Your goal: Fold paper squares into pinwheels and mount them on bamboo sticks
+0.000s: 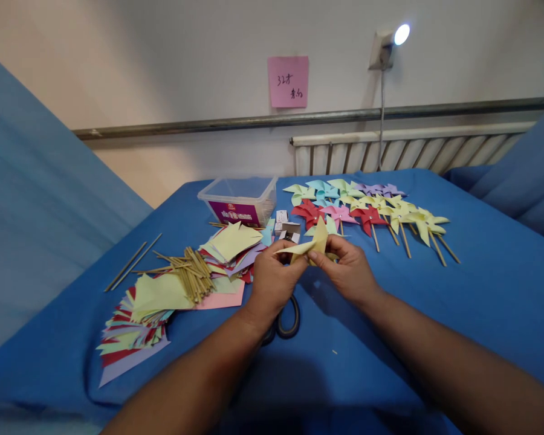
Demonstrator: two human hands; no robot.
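Between my two hands, above the middle of the table, is a yellow paper pinwheel [318, 239] with folded blades and no stick visible on it. My left hand [278, 272] grips its left side, thumb pressed toward the centre. On the other side my right hand [344, 266] pinches the paper, thumb tip close to the left thumb. Fingers hide much of the lower blades. Black scissor handles [290, 319] show on the cloth below my left wrist; the blades are out of sight. Just beyond the hands stand small open boxes [289, 231].
Finished pinwheels [367, 219] on sticks spread across the back right. A clear plastic tub [240, 193] stands at the back. Cut coloured paper [136, 329] and a bundle of thin sticks [194, 275] lie left; two loose sticks [133, 263] lie farther left. Blue cloth [435, 314] covers the table.
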